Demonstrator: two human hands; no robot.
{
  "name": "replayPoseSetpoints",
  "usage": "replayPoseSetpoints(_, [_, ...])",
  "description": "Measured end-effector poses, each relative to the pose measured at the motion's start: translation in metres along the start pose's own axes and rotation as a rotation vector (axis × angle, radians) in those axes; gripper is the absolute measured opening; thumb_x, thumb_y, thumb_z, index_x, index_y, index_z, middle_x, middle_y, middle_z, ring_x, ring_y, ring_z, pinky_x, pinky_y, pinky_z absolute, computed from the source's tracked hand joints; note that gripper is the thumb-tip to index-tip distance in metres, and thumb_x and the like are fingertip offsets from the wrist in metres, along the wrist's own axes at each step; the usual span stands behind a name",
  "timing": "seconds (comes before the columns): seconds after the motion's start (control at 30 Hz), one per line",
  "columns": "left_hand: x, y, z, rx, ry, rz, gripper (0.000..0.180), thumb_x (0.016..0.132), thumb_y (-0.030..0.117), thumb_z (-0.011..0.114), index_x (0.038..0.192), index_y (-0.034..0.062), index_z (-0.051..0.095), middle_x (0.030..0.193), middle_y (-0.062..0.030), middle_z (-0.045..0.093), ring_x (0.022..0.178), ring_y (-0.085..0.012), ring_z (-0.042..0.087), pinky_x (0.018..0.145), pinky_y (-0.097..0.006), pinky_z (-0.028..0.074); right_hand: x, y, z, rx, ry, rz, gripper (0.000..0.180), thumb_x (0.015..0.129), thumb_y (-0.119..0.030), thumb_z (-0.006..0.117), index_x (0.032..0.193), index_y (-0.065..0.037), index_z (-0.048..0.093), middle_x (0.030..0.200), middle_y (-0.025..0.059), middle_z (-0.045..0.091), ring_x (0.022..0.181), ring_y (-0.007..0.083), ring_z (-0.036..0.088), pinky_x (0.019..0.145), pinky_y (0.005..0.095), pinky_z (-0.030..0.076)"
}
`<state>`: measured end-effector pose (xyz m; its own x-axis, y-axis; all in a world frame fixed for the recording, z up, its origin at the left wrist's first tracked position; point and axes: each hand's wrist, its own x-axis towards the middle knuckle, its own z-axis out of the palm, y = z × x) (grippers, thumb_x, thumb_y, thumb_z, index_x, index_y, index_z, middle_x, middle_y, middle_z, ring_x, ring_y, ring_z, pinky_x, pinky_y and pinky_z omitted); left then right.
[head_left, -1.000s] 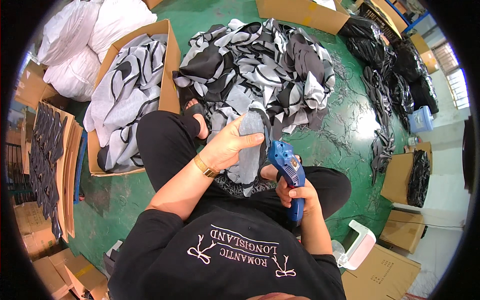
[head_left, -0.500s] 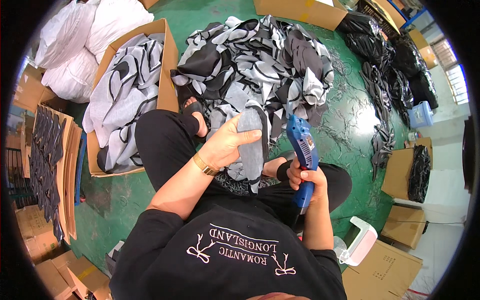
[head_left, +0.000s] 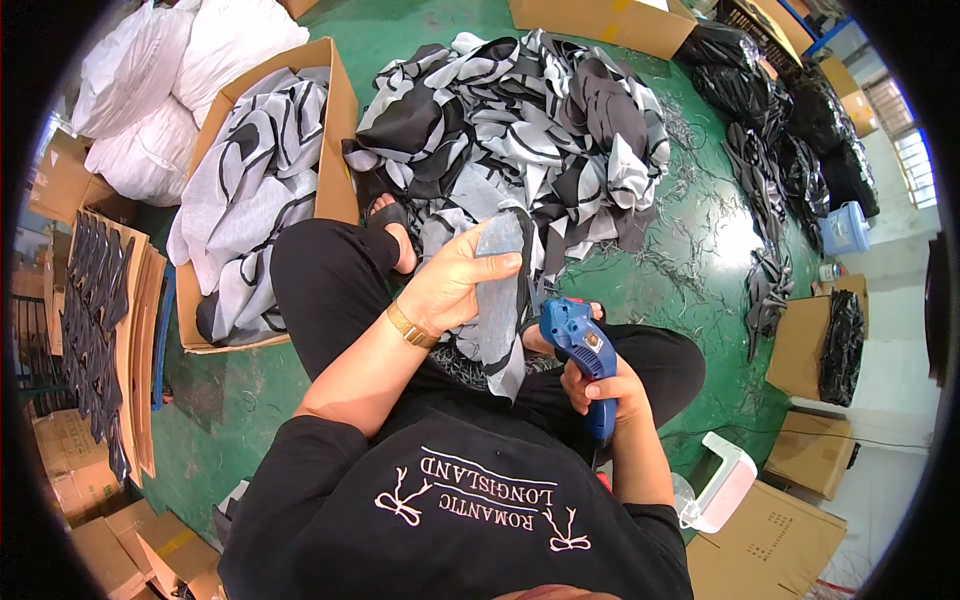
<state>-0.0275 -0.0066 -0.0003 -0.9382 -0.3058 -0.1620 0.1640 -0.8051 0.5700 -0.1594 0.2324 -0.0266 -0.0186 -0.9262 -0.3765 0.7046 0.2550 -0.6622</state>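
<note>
grey fabric piece point(head_left: 497, 290), sole-shaped and limp, hangs upright from the left hand point(head_left: 455, 285), whose fingers curl round its upper part with the thumb laid across the front; its lower end drapes down onto the lap, just left of the right hand. right hand point(head_left: 600, 392) is wrapped tight round the grip of a blue tagging gun point(head_left: 582, 350), the nose of the tool pointing up and toward the fabric piece, close beside it; whether the tip touches the cloth cannot be told. a gold bracelet point(head_left: 410, 326) sits on the left wrist.

beyond the left hand, further from the body, a big loose heap of black, grey and white patterned cloth point(head_left: 530, 130) spreads over the green painted floor point(head_left: 700, 250). a sandalled foot point(head_left: 392, 232) shows at the near edge of that heap, just above the left hand. out to the left of the left hand stands an open cardboard box point(head_left: 335, 150) filled with the same patterned cloth, and past it lie white sacks point(head_left: 180, 90) and flat cardboard sheets carrying dark cut pieces point(head_left: 95, 300). to the right of the right hand the floor is strewn with dark thread scraps, then black bundles point(head_left: 790, 150), a small blue container point(head_left: 845, 228) and more cardboard boxes point(head_left: 810, 340). a white plastic object point(head_left: 722, 485) lies low to the right of the right hand, near the person's elbow.
</note>
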Motion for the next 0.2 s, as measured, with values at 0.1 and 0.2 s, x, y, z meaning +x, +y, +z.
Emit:
replayPoseSetpoints(0.1, [-0.0020,-0.0003,0.0077,0.014,-0.008,-0.008,0.041,0.083,0.001,0.065,0.122,0.0041,0.051,0.107,-0.0022,0.062,0.097,-0.0114,0.059,0.087,-0.028,0.046,0.0017,-0.0012,0.0031,0.029,0.004,-0.002,0.040,0.053,-0.015,0.072,0.085,0.001,0.054,0.066,0.0076,0.053,0.046,0.0192,0.053,0.043,0.0274,0.042])
replayPoseSetpoints(0.2, [-0.0029,-0.0031,0.0057,0.091,-0.034,0.002,0.046,0.086,0.002,0.063,0.128,0.0044,0.046,0.113,-0.0038,0.060,0.101,-0.0135,0.059,0.090,-0.030,0.047,0.0022,0.0000,0.0029,0.033,0.002,-0.024,0.039,0.053,-0.015,0.072,0.085,0.001,0.055,0.065,0.0077,0.053,0.047,0.0195,0.053,0.043,0.0273,0.042])
